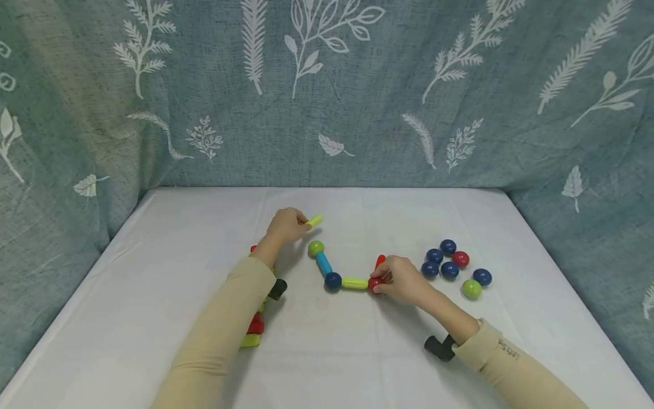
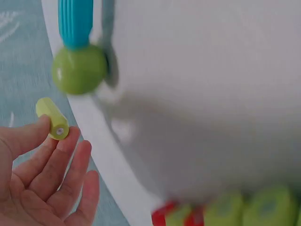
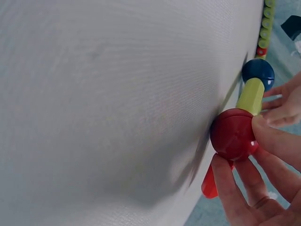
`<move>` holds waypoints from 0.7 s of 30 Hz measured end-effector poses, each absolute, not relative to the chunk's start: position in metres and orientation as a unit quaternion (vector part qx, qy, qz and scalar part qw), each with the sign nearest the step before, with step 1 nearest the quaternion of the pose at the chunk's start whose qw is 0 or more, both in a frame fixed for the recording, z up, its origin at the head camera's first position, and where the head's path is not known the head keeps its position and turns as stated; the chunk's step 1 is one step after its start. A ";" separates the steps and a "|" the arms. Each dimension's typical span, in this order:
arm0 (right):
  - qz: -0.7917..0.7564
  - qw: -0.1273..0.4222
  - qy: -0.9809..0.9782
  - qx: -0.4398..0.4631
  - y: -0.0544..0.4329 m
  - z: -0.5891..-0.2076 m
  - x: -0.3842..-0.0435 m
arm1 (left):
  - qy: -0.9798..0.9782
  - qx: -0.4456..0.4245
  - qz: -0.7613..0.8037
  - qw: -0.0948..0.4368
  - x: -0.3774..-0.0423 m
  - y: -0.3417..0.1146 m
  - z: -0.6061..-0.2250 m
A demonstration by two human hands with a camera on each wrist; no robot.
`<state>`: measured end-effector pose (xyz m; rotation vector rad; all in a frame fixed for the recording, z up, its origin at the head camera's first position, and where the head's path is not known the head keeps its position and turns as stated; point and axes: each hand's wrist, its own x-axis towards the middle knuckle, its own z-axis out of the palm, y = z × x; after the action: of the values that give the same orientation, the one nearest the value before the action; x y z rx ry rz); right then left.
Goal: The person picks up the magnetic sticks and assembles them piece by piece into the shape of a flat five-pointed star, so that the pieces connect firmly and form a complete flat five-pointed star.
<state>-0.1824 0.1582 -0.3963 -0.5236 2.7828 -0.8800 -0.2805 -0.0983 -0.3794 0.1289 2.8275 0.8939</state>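
Note:
My left hand [image 1: 287, 225] pinches a short yellow-green rod [image 2: 52, 118] between thumb and fingers, above the far side of the table; a small round metal spot shows on its end. Just below it lies a chain of joined pieces: a green ball [image 1: 315, 248], a light blue rod [image 1: 323, 263], a dark blue ball [image 1: 333, 281], another yellow-green rod [image 1: 355, 283] and a red ball [image 3: 233, 135]. Thumb and fingers of my right hand [image 1: 403, 279] grip that red ball. From it a red rod [image 1: 380, 260] points away toward the back.
Right of the chain sit several dark blue balls [image 1: 449, 270], a red ball [image 1: 460, 259] and a green ball [image 1: 472, 288]. A row of yellow-green and red rods [image 1: 250, 340] lies partly hidden beneath the left forearm. Behind the white-covered table [image 1: 327, 369] hangs a leaf-patterned curtain [image 1: 357, 153].

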 end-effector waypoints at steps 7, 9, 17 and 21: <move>-0.292 0.092 0.937 -0.166 0.157 -0.396 -0.183 | 0.941 0.029 0.320 0.108 -0.274 -0.074 -0.387; -0.291 0.089 0.937 -0.168 0.157 -0.396 -0.183 | 0.940 0.030 0.321 0.109 -0.272 -0.071 -0.389; -0.291 0.086 0.937 -0.175 0.159 -0.396 -0.184 | 0.942 0.035 0.312 0.122 -0.269 -0.067 -0.392; -0.292 0.086 0.937 -0.172 0.158 -0.396 -0.185 | 0.936 0.045 0.322 0.136 -0.266 -0.066 -0.394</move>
<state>-0.1845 0.1579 -0.3959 -0.5125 2.7923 -0.8703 -0.2657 -0.0663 -0.3939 0.1309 2.7097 0.9311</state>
